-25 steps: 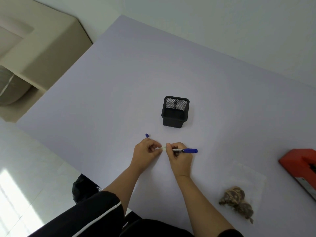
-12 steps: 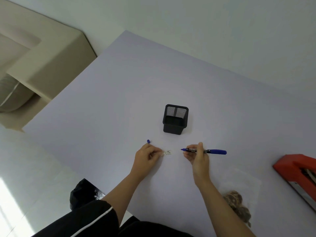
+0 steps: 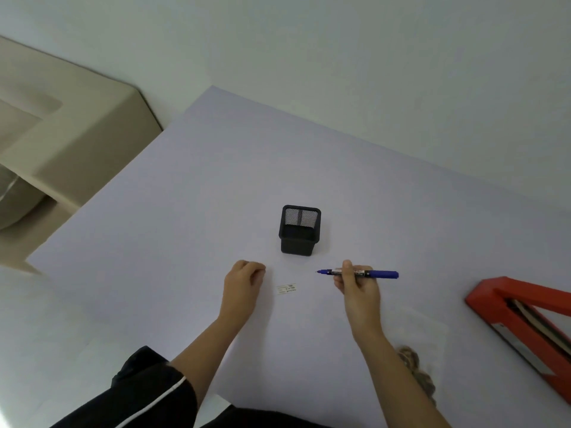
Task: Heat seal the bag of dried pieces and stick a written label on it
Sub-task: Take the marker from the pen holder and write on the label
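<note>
Label lies mid-frame between the curled, empty left hand and the right hand gripping the pen; bare table spreads upper left.

Right hand holds a blue pen; the label lies beside the curled left hand.

Left hand: loosely curled, fingers folded in, nothing visibly held, forearm bare. Right hand: fingers wrapped around a blue pen, thumb on top, tip pointing toward the left hand; forearm bare.
</note>
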